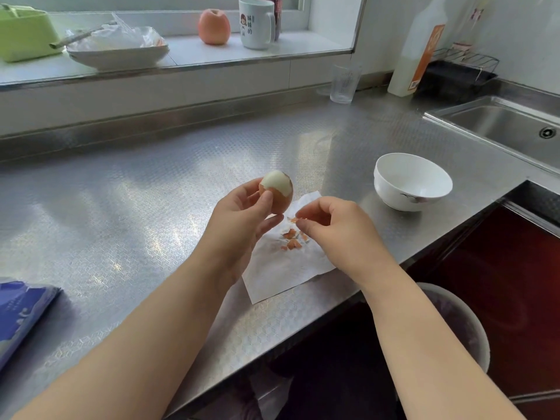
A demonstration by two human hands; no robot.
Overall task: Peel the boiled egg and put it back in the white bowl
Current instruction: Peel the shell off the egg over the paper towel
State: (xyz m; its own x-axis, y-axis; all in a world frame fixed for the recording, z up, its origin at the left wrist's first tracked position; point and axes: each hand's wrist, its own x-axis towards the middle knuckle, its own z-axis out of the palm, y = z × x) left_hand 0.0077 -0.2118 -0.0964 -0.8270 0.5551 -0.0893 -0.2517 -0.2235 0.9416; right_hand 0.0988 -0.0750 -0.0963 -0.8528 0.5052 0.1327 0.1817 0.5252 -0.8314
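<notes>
My left hand [242, 218] holds a boiled egg [277, 189] upright above the steel counter. The egg's top is bare white and its lower part still wears brown shell. To its right, my right hand [333, 228] pinches a small piece of shell [294, 220] between thumb and fingertips, over a white paper napkin [281, 274]. Several brown shell bits [292, 239] lie on the napkin. The white bowl [412, 180] stands empty on the counter, to the right of both hands.
A sink [509, 125] is at the far right, a clear glass [345, 83] and a white bottle [421, 47] behind it. The sill holds a green box [24, 34], a white dish [118, 53], an apple [213, 26] and a mug [256, 24]. A blue packet [21, 313] lies at the left edge.
</notes>
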